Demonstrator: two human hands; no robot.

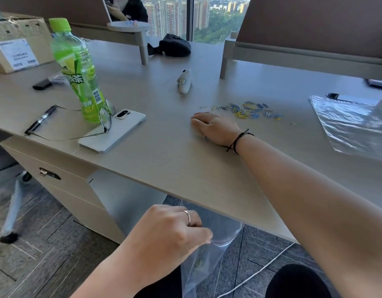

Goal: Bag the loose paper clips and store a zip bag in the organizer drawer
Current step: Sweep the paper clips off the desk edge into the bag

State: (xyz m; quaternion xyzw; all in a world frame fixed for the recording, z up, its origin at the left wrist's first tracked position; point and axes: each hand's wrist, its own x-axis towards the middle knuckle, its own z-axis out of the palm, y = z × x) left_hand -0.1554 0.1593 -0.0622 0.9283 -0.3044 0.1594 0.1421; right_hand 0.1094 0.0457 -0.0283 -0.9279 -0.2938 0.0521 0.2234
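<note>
Fingers [204,235] of the left hand [170,239] pinch the mouth of a clear zip bag [204,261], held below the bench [164,160] edge with a few clips inside. Right hand [216,127] lies curled on the bench, fingers together; I cannot tell whether it covers any clips. Loose clips [248,111] lie scattered just beyond it. They look light, hard and slippery, so sweeping should suit better than picking; the limp bag is best held at its rim
</note>
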